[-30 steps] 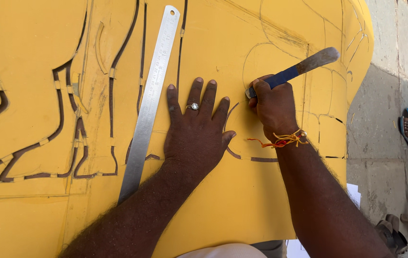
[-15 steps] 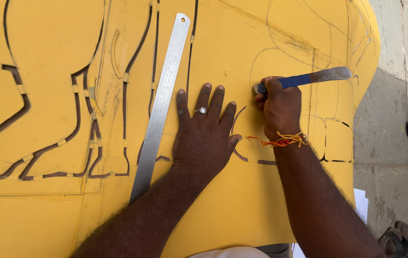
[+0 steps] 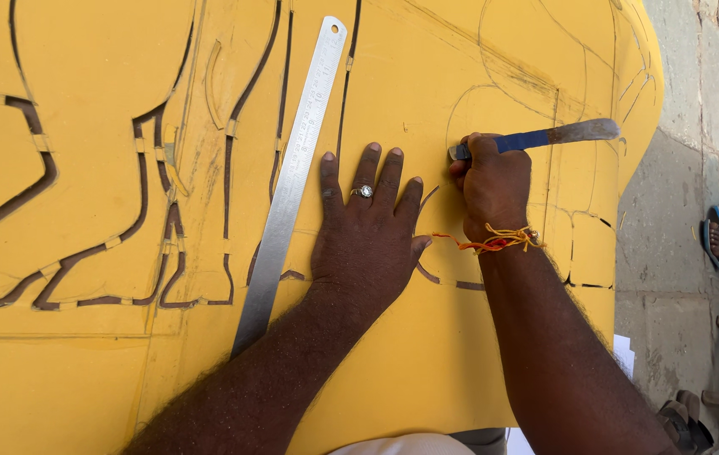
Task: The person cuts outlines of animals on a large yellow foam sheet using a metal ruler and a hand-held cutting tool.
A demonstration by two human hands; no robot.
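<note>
A blue-handled cutting tool (image 3: 536,137) was gripped in the closed fist of the right hand (image 3: 494,185), its blade end hidden under the fist and its flat metal end projecting out past the thumb side. The fist was pressed onto a large yellow sheet (image 3: 427,76) marked with pencilled curves and cut slots. Just beside it, the left hand (image 3: 366,232) was laid flat, fingers spread, nothing held. A steel ruler (image 3: 292,181) was lying just beyond that hand's little finger.
</note>
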